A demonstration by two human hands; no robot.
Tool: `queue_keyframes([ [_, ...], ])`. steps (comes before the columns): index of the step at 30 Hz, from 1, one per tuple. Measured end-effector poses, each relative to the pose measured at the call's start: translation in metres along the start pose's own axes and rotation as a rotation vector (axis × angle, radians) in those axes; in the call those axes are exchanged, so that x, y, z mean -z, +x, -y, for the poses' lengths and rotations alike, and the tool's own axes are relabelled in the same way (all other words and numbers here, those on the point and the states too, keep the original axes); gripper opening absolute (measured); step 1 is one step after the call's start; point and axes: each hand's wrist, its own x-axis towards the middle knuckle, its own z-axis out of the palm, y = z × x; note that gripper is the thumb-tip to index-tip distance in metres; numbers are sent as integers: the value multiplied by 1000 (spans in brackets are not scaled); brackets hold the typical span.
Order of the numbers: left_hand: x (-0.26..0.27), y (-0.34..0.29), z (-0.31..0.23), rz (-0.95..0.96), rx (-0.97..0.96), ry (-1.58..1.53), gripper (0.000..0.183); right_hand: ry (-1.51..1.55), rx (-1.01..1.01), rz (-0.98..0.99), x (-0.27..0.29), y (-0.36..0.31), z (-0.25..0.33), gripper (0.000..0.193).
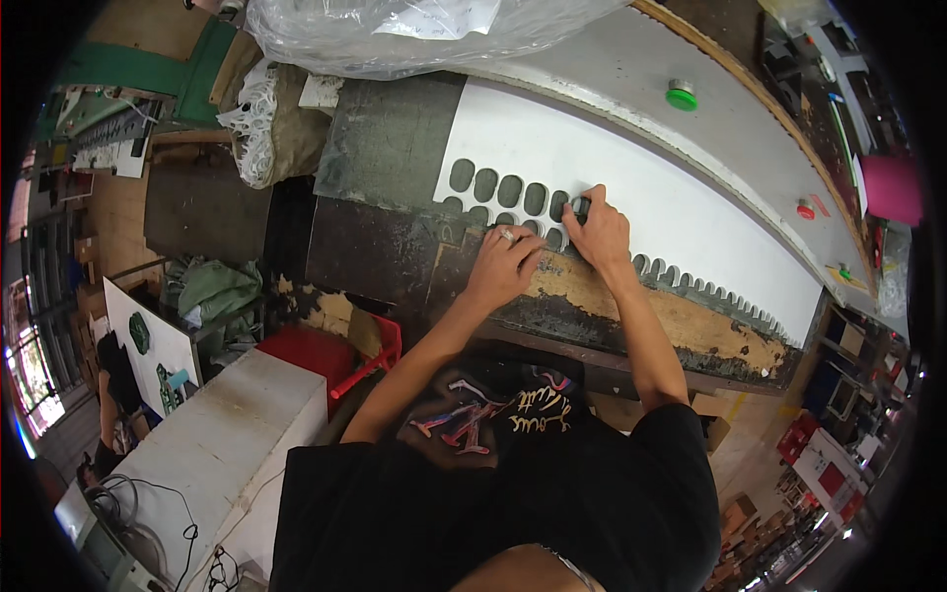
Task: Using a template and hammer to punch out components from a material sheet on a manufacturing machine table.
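"A black T-shirt (602,474) is closest, on the near side of the white sheet (691,232), its wearer's bare forearms reaching out to it."

"And where does that sheet lie?"

"On the dark surface (365,252). A row of oval holes (486,185) runs across its left part, and its near edge is scalloped."

"What about the left hand (508,260)?"

"It's at the sheet's near edge, fingers bent, a ring (508,235) on one. I can't tell whether its grip is closed on anything."

"And the right hand (604,235)?"

"Over the sheet, by the right end of those holes, thumb and forefinger bent toward each other. The fingers hide too much; I can't say whether that grip holds something."

"Anything around them?"

"Beyond the sheet, a grey panel (631,59) with a green button (681,97). Off its far left corner, a clear plastic bag (335,39); to its left, a brownish sack (299,128) with white scraps (254,128)."
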Motion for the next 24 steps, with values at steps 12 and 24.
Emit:
queue_keyframes([
  [12, -57, 119, -35, 458, 237, 353, 43, 565, -116, -506, -25, -32, -61, 9],
  [24, -50, 120, -19, 459, 186, 238, 43, 658, -194, -540, -27, -32, -64, 6],
])
